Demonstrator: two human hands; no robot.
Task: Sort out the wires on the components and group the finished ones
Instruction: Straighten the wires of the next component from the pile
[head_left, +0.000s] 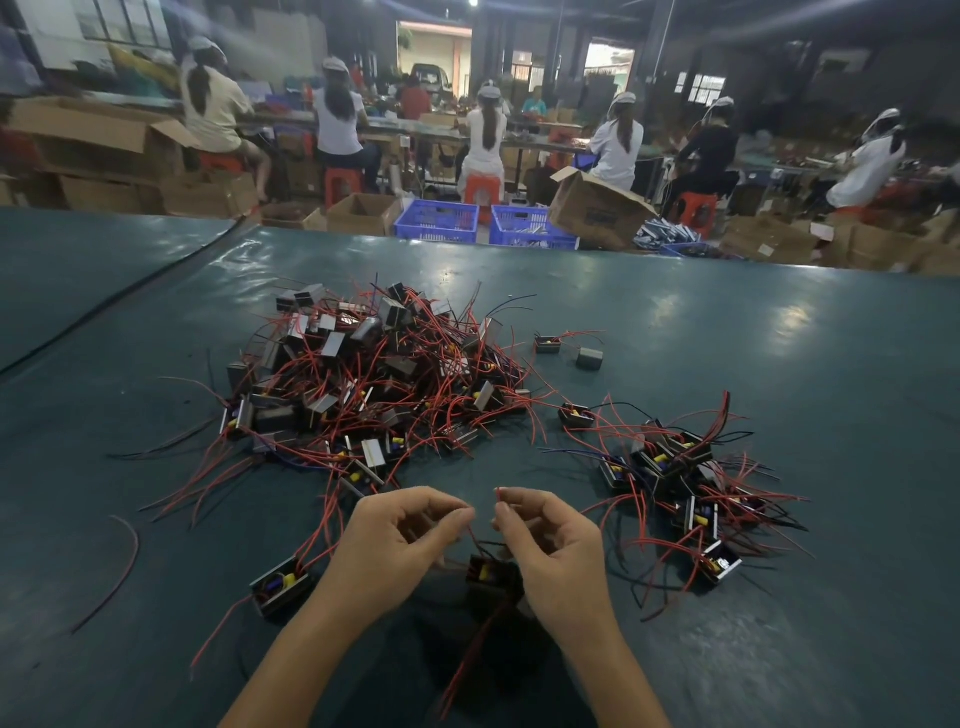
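workbench (779, 364) bears a component pile (374, 374), workers (337, 124) sit behind; left hand (400, 540) and right hand (550, 540) fingers (457, 515) pinch red wires (474, 538).

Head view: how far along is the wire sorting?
Early, it seems. Done, apparently: the smaller group on the right. In hand: one component, its red wires pinched by the left hand and right hand. Left: the large tangled pile, plus a stray component near the left hand.
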